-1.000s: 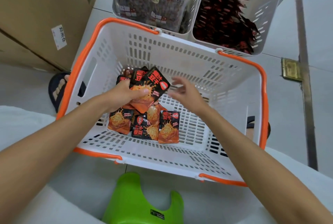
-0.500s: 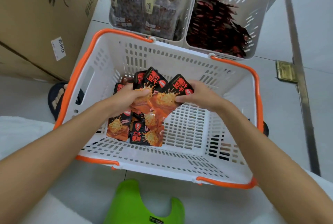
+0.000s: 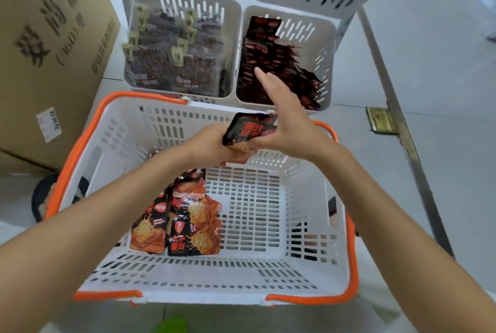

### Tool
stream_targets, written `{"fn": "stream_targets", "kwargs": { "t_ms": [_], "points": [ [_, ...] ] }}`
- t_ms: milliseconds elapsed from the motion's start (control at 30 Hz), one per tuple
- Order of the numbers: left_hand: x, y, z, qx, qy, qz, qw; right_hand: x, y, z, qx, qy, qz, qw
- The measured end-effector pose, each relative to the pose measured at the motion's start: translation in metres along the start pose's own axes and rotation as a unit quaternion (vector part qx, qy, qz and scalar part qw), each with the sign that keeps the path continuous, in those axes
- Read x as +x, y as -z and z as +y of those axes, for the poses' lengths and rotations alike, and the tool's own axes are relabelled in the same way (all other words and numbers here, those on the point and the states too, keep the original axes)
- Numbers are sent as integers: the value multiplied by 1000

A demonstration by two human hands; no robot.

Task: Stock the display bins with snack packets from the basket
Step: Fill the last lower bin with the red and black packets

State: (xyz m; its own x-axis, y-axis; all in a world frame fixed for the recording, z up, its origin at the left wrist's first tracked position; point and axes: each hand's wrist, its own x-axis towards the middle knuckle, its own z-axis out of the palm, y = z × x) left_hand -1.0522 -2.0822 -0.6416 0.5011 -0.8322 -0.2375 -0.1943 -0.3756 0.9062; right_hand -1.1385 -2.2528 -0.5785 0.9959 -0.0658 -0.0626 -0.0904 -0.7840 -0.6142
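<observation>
The left hand [image 3: 212,145] has its grip round a snack-packet stack [image 3: 248,128] over the basket [image 3: 146,95], right hand [image 3: 284,118] pressing flat (fingers straight); next, probably a carry into the upper-centre display bin [image 3: 328,35].

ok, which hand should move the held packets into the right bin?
Left, probably: the left hand grips the snack packets; the right hand, fingers straight, only presses them, though nearer the right bin.
</observation>
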Motion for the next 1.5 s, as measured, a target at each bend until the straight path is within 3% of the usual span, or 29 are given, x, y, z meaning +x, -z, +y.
{"fn": "stream_targets", "kwargs": {
  "t_ms": [133,267,367,433,500,633,800,1033,1133,1233,1367,1500],
  "points": [
    [47,16,28,161,-43,-1,986,13,30,19,85,-38,-61,994],
    [101,34,35,134,-61,102,984,34,69,69,79,-35,107,990],
    [150,46,26,256,-76,132,955,55,89,115,92,-53,260,960],
    [183,48,17,366,-66,118,921,78,92,147,56,-67,292,952],
    [209,45,5,452,-36,92,887,103,88,175,-21,-95,279,955],
    [235,45,-25,537,-4,84,839,138,70,216,-206,-103,166,959],
    [236,40,-47,585,-44,128,800,168,69,239,-221,-105,51,968],
    [232,39,-43,574,-44,127,808,192,50,245,-144,-157,56,975],
    [228,42,-35,543,-35,114,831,193,48,239,-94,-168,67,979],
    [211,47,-26,472,-47,96,875,181,52,222,-98,-152,118,976],
    [157,45,-13,329,-73,129,933,133,37,166,-95,-76,212,970],
    [75,39,-12,279,-107,188,935,62,-21,93,-11,88,233,968]
  ]
}}
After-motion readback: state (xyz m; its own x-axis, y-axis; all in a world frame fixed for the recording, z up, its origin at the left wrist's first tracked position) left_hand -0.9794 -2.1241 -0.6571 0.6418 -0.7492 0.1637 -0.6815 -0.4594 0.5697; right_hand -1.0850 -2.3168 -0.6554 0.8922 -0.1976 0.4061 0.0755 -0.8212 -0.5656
